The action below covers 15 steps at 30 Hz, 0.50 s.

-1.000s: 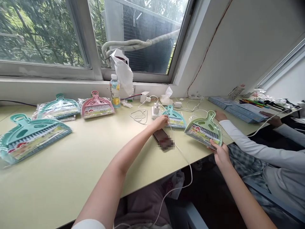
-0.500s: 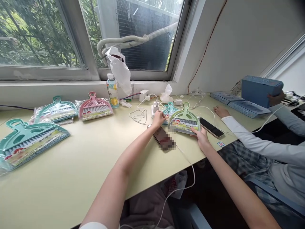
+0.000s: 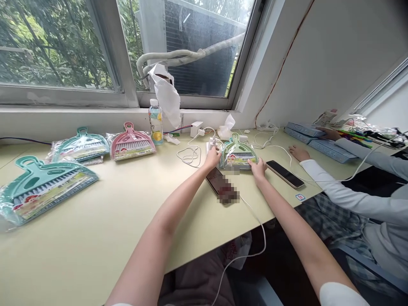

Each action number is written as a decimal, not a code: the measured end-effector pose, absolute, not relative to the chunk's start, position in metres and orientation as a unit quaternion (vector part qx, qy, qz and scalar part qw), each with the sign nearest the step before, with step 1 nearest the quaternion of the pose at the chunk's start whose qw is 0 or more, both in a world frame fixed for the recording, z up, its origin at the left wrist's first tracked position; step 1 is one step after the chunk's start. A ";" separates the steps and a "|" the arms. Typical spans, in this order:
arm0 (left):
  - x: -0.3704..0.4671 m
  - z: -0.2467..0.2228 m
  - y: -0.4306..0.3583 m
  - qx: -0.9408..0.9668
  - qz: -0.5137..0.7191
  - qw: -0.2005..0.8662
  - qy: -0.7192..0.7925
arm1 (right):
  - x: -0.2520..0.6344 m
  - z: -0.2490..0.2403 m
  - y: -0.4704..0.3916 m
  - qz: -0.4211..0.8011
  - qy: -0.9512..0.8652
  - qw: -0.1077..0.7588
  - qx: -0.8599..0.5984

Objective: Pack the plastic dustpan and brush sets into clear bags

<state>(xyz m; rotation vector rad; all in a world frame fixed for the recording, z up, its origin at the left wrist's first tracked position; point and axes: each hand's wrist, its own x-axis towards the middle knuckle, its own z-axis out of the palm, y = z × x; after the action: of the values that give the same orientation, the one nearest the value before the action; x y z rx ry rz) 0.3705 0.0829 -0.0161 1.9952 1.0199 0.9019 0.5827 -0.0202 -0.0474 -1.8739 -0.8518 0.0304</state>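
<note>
A green dustpan-and-brush set (image 3: 238,154) in clear wrap lies near the back of the table, on top of a teal one that mostly hides behind it. My right hand (image 3: 258,167) grips its lower right edge. At the set's left side is my left hand (image 3: 213,157), fingers bent together beside the white charger; what they pinch is hidden. A phone (image 3: 223,185) with a cable lies below my left hand. Another phone (image 3: 285,174) rests to the right of my right hand.
Wrapped sets stand left: pink (image 3: 132,143), teal (image 3: 81,145) and a larger teal (image 3: 47,187). A bottle (image 3: 156,122) is by the window. White cables (image 3: 189,155) curl behind. At right, a person's hand (image 3: 299,153) rests near blue boxes (image 3: 331,149).
My right hand has moved the green set left and back, over the teal one. The other person's blue box has been lowered from upright, and their hand now rests on the boxes.
</note>
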 end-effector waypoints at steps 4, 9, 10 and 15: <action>0.362 -0.012 0.075 0.750 0.335 0.406 0.401 | 0.565 -0.058 -0.013 0.010 -0.315 0.480 -0.819; 0.348 -0.006 0.064 0.764 0.328 0.421 0.363 | 0.558 -0.062 -0.014 0.012 -0.316 0.490 -0.812; 0.343 -0.005 0.060 0.762 0.334 0.428 0.353 | 0.559 -0.062 -0.015 0.011 -0.317 0.493 -0.810; 0.286 -0.004 0.044 0.743 0.367 0.437 0.349 | 0.570 -0.061 -0.019 0.050 -0.317 0.516 -0.794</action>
<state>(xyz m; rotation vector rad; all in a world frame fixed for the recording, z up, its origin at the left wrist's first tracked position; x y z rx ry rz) 0.2858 0.0443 -0.0035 1.8486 0.8683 0.9129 0.5705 -0.0186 -0.0606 -1.9074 -0.7612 0.1203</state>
